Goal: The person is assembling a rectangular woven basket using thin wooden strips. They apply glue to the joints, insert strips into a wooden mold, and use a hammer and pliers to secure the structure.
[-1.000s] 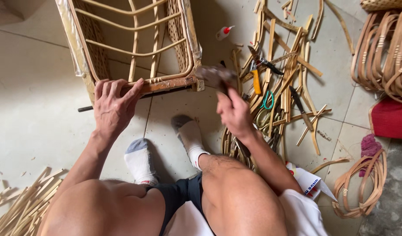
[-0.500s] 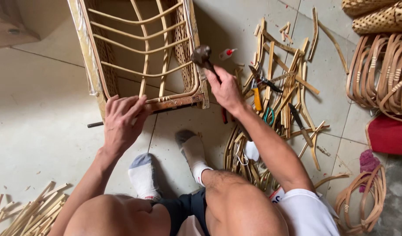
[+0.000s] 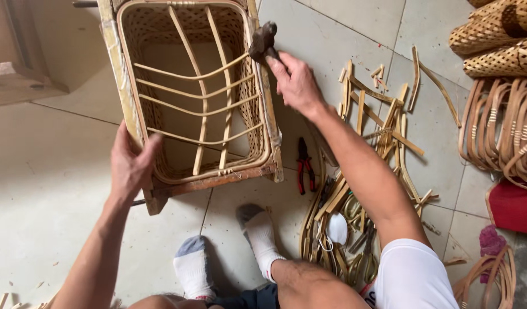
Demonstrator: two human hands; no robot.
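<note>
A woven rattan basket (image 3: 189, 86) sits inside a worn wooden frame (image 3: 214, 183) on the tiled floor, its crossed cane ribs facing me. My left hand (image 3: 130, 166) grips the frame's near left corner. My right hand (image 3: 295, 83) holds a hammer (image 3: 262, 40) by its handle, with the dark head against the frame's right rail near the far corner. My two feet in white socks (image 3: 257, 234) rest on the floor just below the frame.
Red-handled pliers (image 3: 303, 166) lie right of the frame. Cane offcuts (image 3: 383, 126) and loose tools are scattered beside them. Coiled rattan hoops (image 3: 498, 131) and woven baskets (image 3: 498, 34) stand at the right, with a red object (image 3: 512, 206) below them.
The view has tilted, so the frame shows fuller. My right hand carried the hammer from the near rail up along the right rail. My left hand shifted to the frame's left corner.
</note>
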